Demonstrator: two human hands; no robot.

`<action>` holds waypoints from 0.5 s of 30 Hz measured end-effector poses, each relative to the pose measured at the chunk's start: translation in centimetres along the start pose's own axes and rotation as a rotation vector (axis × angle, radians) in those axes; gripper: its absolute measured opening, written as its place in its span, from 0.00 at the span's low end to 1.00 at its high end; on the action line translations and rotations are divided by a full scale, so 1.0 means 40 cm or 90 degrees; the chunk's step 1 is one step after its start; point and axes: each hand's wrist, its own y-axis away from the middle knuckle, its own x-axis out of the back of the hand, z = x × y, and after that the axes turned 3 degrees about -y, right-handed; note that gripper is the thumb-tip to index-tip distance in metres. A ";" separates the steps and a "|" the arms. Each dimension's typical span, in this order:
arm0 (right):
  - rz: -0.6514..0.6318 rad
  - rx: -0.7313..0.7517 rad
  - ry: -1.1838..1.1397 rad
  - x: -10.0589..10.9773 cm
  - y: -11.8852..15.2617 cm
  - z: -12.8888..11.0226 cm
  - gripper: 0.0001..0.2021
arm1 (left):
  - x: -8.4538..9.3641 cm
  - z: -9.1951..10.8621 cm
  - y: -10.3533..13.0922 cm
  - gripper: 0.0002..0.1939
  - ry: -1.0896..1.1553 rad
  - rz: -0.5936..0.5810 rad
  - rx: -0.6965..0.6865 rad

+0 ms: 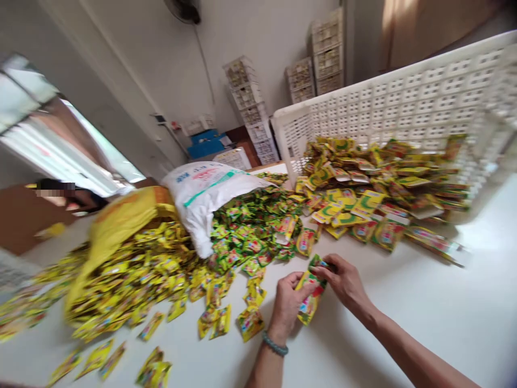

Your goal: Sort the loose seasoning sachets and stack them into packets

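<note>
Packing workshop: flat white worktable (464, 307), small glossy green sachets (242, 229) spilling from a white woven sack (214, 186), yellow-green printed cartons (368, 205) heaped at a white perforated plastic crate (388, 105), stacked white plastic crates (252, 116) behind.

Hands (287, 299), forearms (407, 342) bare; grey-green beaded bracelet (275, 345) round left wrist.

- The single camera sits on the person's head, above the near side of the table (464, 302), on the near side of the white sack (214, 178).
- It faces forward and down, looking past the sack to stacked crates (247, 98) well behind it.
- The left hand (286, 302) and right hand (342, 277) are close to the lens, nearer than the sack and right of it.
- The view is wide and tilted; window lines slant left of the sack.
</note>
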 end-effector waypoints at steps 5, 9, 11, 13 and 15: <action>0.024 0.020 0.096 0.001 -0.010 0.019 0.25 | -0.002 0.000 -0.006 0.22 0.064 0.023 -0.009; -0.074 0.003 0.112 -0.003 -0.019 0.037 0.28 | -0.002 0.004 -0.001 0.23 0.088 0.056 -0.022; -0.085 -0.006 0.115 -0.007 -0.020 0.059 0.27 | -0.007 0.002 0.002 0.24 0.084 0.069 -0.033; -0.095 -0.010 0.108 -0.012 -0.024 0.092 0.27 | -0.012 -0.002 0.004 0.25 0.075 0.090 -0.035; -0.112 0.011 0.103 -0.017 -0.033 0.130 0.26 | -0.017 -0.003 0.001 0.26 0.068 0.109 -0.027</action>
